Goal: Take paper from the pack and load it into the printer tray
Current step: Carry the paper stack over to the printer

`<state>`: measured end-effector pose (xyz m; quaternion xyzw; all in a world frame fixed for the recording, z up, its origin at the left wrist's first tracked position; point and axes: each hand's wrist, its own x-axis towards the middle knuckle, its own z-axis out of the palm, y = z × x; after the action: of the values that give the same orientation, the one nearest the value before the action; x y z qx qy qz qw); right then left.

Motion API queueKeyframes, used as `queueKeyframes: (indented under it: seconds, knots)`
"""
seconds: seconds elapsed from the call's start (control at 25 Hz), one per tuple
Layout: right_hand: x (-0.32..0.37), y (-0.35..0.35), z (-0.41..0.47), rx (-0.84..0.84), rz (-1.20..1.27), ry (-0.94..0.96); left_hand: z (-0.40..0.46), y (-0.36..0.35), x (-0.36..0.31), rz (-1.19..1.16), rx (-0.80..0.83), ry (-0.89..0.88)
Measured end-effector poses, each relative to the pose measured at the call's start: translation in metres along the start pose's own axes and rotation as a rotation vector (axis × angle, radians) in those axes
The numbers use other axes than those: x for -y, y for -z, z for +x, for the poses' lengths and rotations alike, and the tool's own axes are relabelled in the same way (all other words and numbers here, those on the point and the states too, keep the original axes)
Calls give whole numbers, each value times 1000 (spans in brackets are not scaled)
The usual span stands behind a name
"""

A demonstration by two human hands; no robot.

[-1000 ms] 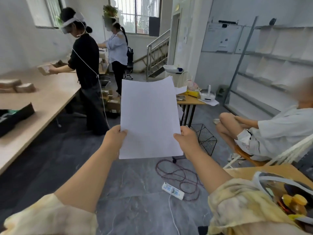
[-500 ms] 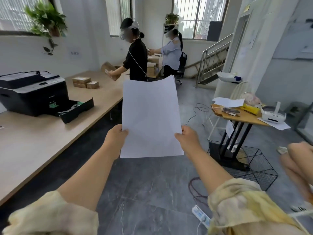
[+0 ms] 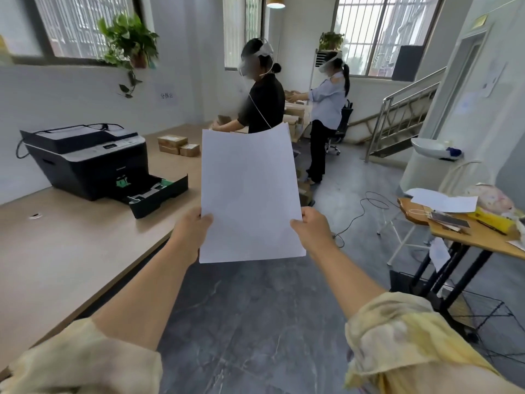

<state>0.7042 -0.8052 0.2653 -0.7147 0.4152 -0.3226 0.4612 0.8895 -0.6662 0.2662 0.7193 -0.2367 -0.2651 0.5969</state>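
Both arms outstretched, left hand [image 3: 191,232], right hand [image 3: 312,230] (thumbs forward), pinching closed

- The white paper [image 3: 250,194] stands upright in the air, its top edge bent a little.
- The black printer [image 3: 85,157] sits on the long table.
- Its tray [image 3: 159,196] is pulled out, open.

The paper [image 3: 250,194] was smooth, matt white; the printer [image 3: 85,157] and its tray [image 3: 159,194] were dark, slightly glossy plastic; the table [image 3: 56,251] was pale matt wood-look laminate; the floor [image 3: 255,322] was grey veined stone, faintly shiny.
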Motion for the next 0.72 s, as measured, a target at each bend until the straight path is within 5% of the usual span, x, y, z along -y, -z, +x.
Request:
queueKeyframes:
  seconds: [0.72]
  knots:
    - [35,-118,210,181,0,142,190,37,-14,-102,-226,-27]
